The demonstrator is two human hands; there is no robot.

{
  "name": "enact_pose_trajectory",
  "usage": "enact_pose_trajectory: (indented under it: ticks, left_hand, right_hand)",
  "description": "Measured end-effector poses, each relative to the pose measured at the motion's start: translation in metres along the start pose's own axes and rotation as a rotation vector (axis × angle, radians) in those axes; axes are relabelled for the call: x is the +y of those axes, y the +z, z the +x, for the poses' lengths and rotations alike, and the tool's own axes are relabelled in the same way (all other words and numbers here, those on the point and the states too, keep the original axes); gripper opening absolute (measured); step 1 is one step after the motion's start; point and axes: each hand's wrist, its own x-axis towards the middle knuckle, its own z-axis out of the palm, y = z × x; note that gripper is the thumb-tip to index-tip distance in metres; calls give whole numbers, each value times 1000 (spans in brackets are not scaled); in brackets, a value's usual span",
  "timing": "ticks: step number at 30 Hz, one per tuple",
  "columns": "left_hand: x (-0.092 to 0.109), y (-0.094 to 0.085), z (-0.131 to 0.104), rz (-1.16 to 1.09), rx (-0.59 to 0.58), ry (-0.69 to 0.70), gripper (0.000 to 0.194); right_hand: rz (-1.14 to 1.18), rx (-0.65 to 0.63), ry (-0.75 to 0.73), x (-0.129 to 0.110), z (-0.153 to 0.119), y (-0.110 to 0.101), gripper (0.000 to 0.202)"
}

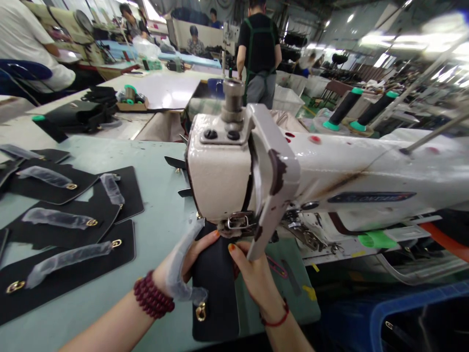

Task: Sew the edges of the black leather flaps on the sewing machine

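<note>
A black leather panel (216,274) lies lengthwise under the head of a white sewing machine (220,171). A plastic-wrapped handle (178,274) with gold metal fittings arches off the panel's left side, over my left wrist. My left hand (196,252) grips the panel's left edge, thumb on top near the needle area; its other fingers are mostly hidden. At the right edge, my right hand (252,274) pinches the panel, its thumb close to the presser area and some fingers tucked out of sight. The machine head hides the needle and the panel's far end.
Several black panels with wrapped handles (60,217) are spread at left on the green tabletop (157,303). A blue crate (377,322) stands at lower right. Thread cones (344,108) stand behind the machine. A person in a green apron (258,49) stands beyond; others sit farther back.
</note>
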Motion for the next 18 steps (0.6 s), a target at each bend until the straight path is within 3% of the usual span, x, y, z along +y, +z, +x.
enact_pose_trajectory:
  ticks: [9, 13, 15, 18]
  left_hand:
    - [5, -20, 16, 206, -197, 88, 65]
    - [20, -21, 12, 496, -293, 424, 71]
    - [24, -21, 12, 635, -286, 594, 73]
    - [25, -22, 15, 708, -242, 697, 65]
  right_hand:
    - [-72, 127, -59, 11, 12, 2, 38]
    - [-121, 174, -75, 12, 13, 4, 38]
    - [-134, 184, -79, 12, 13, 6, 38]
    - [-126, 194, -79, 11, 13, 8, 39]
